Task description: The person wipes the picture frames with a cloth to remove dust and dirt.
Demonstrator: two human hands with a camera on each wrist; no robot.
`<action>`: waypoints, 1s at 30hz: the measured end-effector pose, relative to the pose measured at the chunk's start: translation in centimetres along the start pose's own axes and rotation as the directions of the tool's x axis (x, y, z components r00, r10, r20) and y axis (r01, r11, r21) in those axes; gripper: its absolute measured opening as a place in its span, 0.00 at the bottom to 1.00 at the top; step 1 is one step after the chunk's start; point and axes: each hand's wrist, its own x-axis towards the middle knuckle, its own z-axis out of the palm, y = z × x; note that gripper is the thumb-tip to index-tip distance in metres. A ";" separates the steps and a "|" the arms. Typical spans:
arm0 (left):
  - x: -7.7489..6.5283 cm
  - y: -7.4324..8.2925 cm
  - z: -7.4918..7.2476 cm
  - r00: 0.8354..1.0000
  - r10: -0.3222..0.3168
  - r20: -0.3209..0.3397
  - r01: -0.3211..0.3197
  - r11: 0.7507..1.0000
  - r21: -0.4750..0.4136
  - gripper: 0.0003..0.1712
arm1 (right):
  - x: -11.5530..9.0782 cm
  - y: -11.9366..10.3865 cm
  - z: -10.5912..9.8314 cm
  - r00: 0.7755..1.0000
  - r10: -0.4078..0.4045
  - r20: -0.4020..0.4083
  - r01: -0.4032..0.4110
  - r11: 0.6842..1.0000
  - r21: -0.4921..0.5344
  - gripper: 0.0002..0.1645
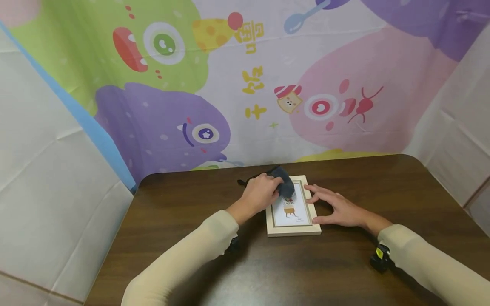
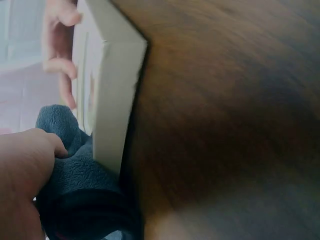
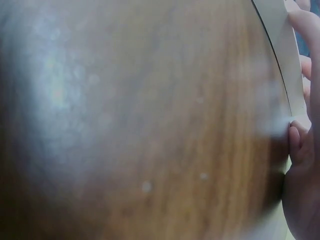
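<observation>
Cartoon-monster backdrop (image 1: 264,80) hanging behind; dark wood-grain surface (image 1: 298,267) in front of it; cream picture frame (image 1: 292,232) flat on surface, near far edge, illustration (image 1: 289,210) face-up; right hand (image 1: 340,210) at frame's right side, fingers spread, tips touching border; left hand (image 1: 261,193) over frame's left side, fingers pinching grey-blue cloth (image 1: 284,182); cloth bunched over frame's far part, partly covering illustration; thin dark strap (image 1: 242,182) showing left of cloth.
</observation>
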 end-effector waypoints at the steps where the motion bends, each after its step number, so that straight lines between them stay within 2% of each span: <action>1: 0.0 0.1 0.1 1.000 -0.002 0.004 0.002 1.000 0.013 0.18 | 0.0 -0.1 0.0 1.000 -0.005 0.000 0.005 1.000 0.002 0.25; 10: 0.6 0.4 0.3 0.999 -0.020 -0.029 0.020 1.000 0.002 0.16 | 0.2 -0.2 -0.3 1.000 -0.023 -0.003 0.023 1.000 -0.008 0.24; 20: 2.9 2.1 0.7 1.000 -0.024 0.003 0.024 1.000 0.011 0.16 | 0.0 0.0 -0.1 1.000 -0.002 -0.003 0.002 1.000 -0.020 0.25; 30: 5.1 3.1 0.9 0.997 -0.070 0.019 0.071 0.995 -0.068 0.15 | -0.3 0.2 0.1 1.000 0.019 -0.019 -0.019 0.999 -0.029 0.28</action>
